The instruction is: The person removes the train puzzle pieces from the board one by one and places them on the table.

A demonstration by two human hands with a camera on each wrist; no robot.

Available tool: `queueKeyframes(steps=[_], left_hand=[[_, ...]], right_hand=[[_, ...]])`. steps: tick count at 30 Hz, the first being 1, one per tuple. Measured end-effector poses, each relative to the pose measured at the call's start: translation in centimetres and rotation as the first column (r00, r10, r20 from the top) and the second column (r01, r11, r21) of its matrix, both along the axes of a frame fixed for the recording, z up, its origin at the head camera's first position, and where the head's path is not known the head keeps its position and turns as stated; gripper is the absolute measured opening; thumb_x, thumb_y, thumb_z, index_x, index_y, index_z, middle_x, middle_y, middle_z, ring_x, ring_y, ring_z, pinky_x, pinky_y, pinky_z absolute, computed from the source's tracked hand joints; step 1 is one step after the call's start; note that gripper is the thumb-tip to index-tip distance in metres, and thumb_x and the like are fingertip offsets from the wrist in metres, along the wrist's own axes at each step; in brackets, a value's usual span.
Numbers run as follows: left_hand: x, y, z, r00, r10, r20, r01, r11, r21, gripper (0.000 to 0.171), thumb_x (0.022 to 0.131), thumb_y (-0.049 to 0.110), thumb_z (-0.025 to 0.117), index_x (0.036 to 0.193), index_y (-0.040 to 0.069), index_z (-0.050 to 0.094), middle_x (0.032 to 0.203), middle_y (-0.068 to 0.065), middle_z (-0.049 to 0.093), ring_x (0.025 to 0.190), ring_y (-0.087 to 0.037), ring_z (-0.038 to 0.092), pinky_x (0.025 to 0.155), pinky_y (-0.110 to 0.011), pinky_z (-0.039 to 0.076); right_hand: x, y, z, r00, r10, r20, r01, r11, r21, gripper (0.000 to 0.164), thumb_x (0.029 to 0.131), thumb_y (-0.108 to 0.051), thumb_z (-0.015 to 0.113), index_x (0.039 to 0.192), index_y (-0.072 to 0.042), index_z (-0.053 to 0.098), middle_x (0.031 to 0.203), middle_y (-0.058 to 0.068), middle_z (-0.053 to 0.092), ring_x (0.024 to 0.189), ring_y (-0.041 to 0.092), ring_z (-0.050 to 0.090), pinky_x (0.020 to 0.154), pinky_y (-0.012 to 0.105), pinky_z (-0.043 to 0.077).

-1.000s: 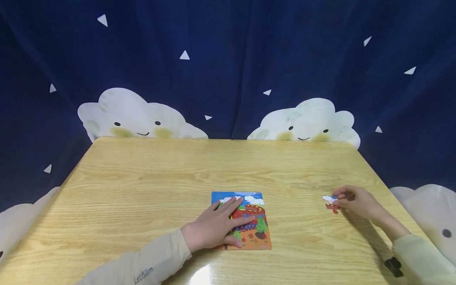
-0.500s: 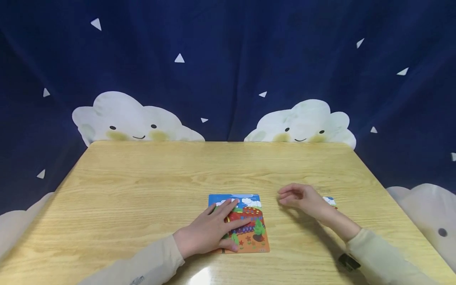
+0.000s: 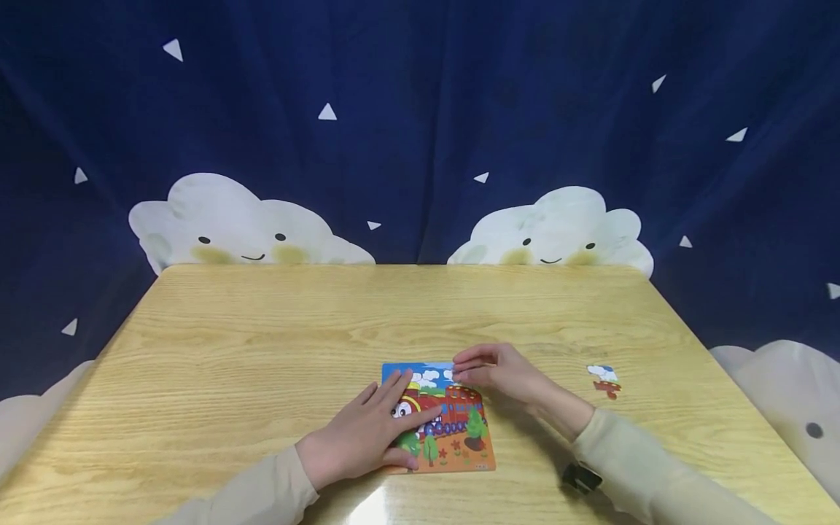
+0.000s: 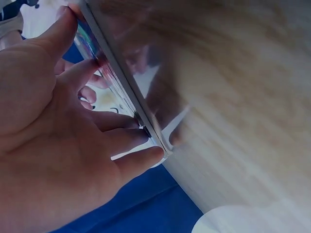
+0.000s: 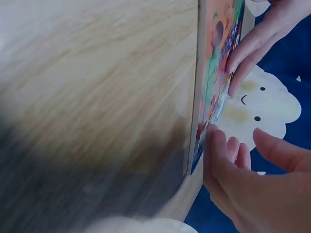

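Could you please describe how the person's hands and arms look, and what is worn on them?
The left hand and the right hand are bare, with no gloves or rings that I can see. The left sleeve and the right sleeve are pale beige, with no readable marking. A small black object shows beside the right cuff; I cannot tell what it is.

White glare (image 3: 369,508) on tabletop (image 3: 262,350), soft arm shadows, dim, blurry wrist views

Beyond the right grip (image 3: 508,372), a navy curtain (image 3: 394,109) with smiling clouds (image 3: 571,227) is hanging; under it, a wooden tabletop (image 3: 262,343) is catching light.
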State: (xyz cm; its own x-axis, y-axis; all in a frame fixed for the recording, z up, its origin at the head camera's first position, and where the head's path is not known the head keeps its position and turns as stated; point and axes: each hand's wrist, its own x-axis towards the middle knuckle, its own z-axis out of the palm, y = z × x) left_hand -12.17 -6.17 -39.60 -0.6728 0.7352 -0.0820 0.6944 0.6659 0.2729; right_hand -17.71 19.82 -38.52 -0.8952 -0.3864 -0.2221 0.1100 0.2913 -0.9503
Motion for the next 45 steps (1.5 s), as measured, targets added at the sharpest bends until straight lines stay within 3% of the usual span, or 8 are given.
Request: queueKeyframes(steps=[7,12,18,22,25,34,45], left_hand=[[-0.1,0.1,-0.2,1.000,0.016,0.001,-0.016,1.000,-0.005,0.070,0.087,0.060,0.057,0.150,0.034,0.042,0.157,-0.026,0.022,0.143,-0.040,0.024,0.109,-0.058,0.030],[-0.1,0.1,-0.1,1.000,0.006,-0.024,-0.006,1.000,-0.009,0.070,0.087,0.060,0.057,0.149,0.033,0.043,0.156,-0.027,0.024,0.143,-0.041,0.026,0.108,-0.058,0.032],[-0.1,0.1,-0.1,1.000,0.004,-0.012,-0.004,1.000,-0.001,0.070,0.087,0.060,0.057,0.150,0.033,0.043,0.156,-0.026,0.024,0.144,-0.038,0.024,0.108,-0.058,0.032],[-0.3,0.1,-0.2,1.000,0.001,-0.007,-0.001,1.000,0.003,0.070,0.087,0.060,0.057,0.150,0.034,0.042,0.157,-0.026,0.023,0.145,-0.038,0.023,0.108,-0.059,0.031],[-0.3,0.1,-0.4,1.000,0.001,-0.007,-0.001,1.000,0.002,0.069,0.087,0.061,0.056,0.150,0.034,0.042,0.157,-0.024,0.023,0.145,-0.038,0.022,0.108,-0.059,0.031],[-0.1,0.1,-0.8,0.999,0.011,-0.032,-0.012,1.000,-0.010,0.069,0.086,0.063,0.056,0.149,0.037,0.042,0.157,-0.023,0.025,0.144,-0.037,0.025,0.106,-0.059,0.034],[-0.1,0.1,-0.7,0.999,0.027,-0.026,-0.027,1.000,-0.006,0.070,0.086,0.064,0.056,0.149,0.038,0.043,0.157,-0.022,0.025,0.144,-0.037,0.026,0.107,-0.058,0.033]], right_hand=[[-0.4,-0.4,-0.6,0.998,-0.052,0.040,0.053,0.998,-0.018,0.042,0.088,0.000,0.068,0.124,0.015,0.054,0.118,0.025,0.064,0.104,0.025,0.065,0.089,0.031,0.052],[-0.4,-1.3,-0.8,0.999,-0.052,-0.004,0.052,0.999,0.010,0.041,0.087,0.001,0.069,0.124,0.013,0.057,0.116,0.023,0.066,0.106,0.028,0.065,0.087,0.030,0.053],[-0.2,-2.5,-1.2,0.990,-0.019,-0.141,0.037,0.992,0.125,0.031,0.085,0.000,0.073,0.115,0.007,0.068,0.094,0.013,0.070,0.081,0.016,0.065,0.069,0.025,0.053],[-0.2,-3.2,-1.4,0.953,0.029,-0.301,0.045,0.971,0.235,0.024,0.081,0.002,0.076,0.106,0.002,0.073,0.081,0.004,0.065,0.067,0.012,0.058,0.058,0.022,0.049],[-0.2,-3.8,-1.6,0.929,0.054,-0.367,0.053,0.960,0.277,0.022,0.079,0.003,0.078,0.101,0.000,0.074,0.077,0.001,0.062,0.062,0.011,0.054,0.054,0.020,0.046],[-0.3,-3.7,-2.0,0.929,0.055,-0.366,0.049,0.962,0.270,0.020,0.078,0.003,0.079,0.096,-0.002,0.073,0.074,0.000,0.059,0.059,0.012,0.050,0.051,0.019,0.043],[-0.1,-0.1,-1.7,0.940,0.060,-0.337,0.032,0.965,0.261,0.019,0.077,0.000,0.080,0.094,-0.002,0.072,0.074,0.002,0.053,0.062,0.012,0.048,0.054,0.020,0.043]])
